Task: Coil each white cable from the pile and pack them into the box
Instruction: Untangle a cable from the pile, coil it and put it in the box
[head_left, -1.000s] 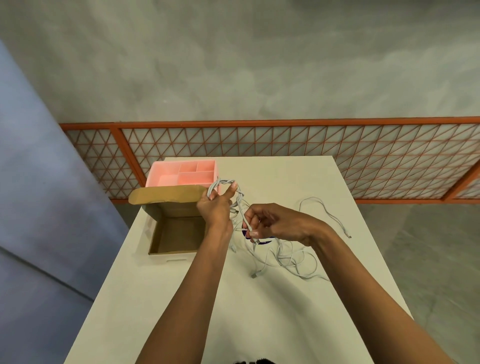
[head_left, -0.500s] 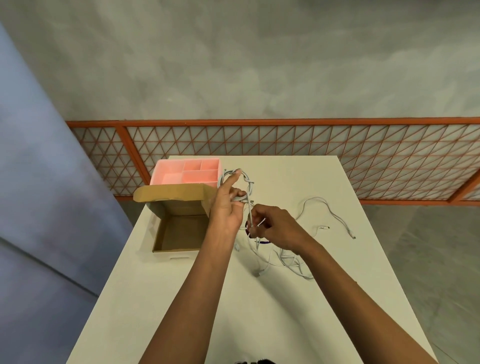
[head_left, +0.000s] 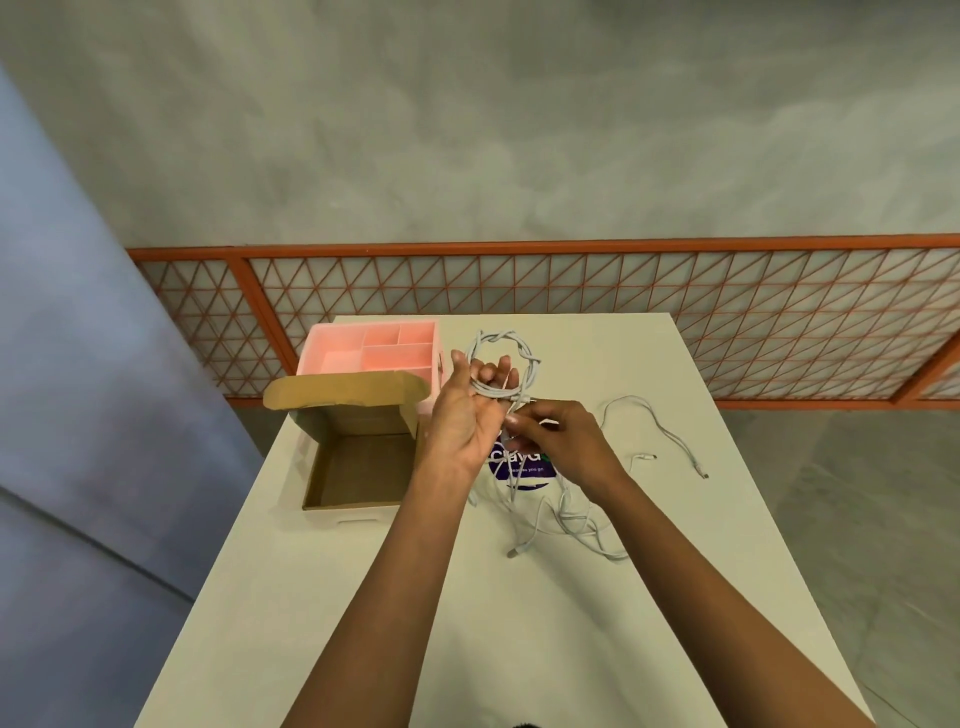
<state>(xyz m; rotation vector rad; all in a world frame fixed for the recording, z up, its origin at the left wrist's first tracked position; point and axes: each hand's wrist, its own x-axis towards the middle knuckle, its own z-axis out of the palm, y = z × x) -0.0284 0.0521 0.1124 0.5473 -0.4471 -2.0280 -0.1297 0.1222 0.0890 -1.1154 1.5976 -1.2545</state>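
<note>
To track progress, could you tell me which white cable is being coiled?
The cable looped round the left hand and pinched by the right hand; the other cables lie loose on the table.

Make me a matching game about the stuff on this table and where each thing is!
Things
1. pink tray
2. cardboard box
3. coiled cable
4. loose cables

Places
A. open, near the left edge of the table
B. looped over the left hand
C. lying flat on the tabletop
D. just beyond the box, at the far end

Pairs: 1-D, 2-A, 3-B, 4-C
</note>
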